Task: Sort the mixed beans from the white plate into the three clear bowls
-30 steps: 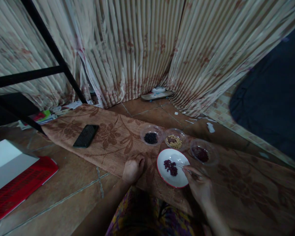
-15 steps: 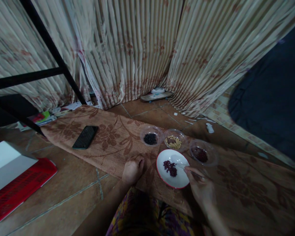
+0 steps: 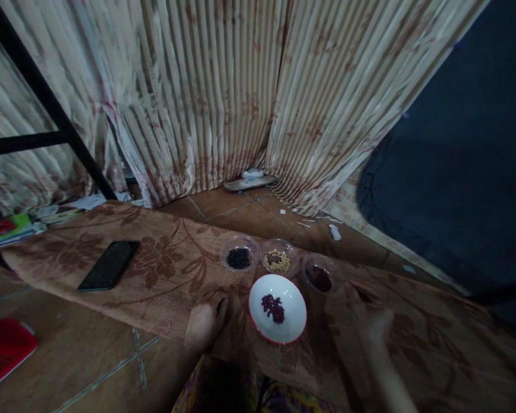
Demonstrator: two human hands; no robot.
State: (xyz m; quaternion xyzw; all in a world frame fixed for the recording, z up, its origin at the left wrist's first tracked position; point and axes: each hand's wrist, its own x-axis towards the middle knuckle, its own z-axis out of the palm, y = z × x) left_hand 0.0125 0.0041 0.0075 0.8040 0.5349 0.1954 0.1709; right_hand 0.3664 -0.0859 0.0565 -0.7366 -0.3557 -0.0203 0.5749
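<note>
My right hand [image 3: 372, 318], blurred by motion, is closed on thin metal tweezers [image 3: 341, 280]. Their tip points left at the clear plastic cup of dark red beans [image 3: 318, 277]; whether it touches the cup is too blurred to tell. A white bowl with a red rim [image 3: 290, 324] sits between my hands, with a small heap of dark red beans [image 3: 273, 310] in it. Left of the bowl, my left hand [image 3: 206, 321] rests on the cloth in a loose fist, nothing visible in it. Behind the bowl stand cups of black beans [image 3: 238, 258] and yellow beans [image 3: 278, 261].
A brown patterned cloth [image 3: 163, 298] covers the low surface. On its left lies a black phone [image 3: 109, 265]. Papers [image 3: 60, 212] are near a black metal frame [image 3: 64, 123]. Striped curtains [image 3: 210, 103] hang behind, with a skateboard [image 3: 249, 183] at their foot.
My right hand has moved out of the bowl with the tweezers, over to the right-hand cup. My left hand stays in a fist beside the bowl. The view has turned right.
</note>
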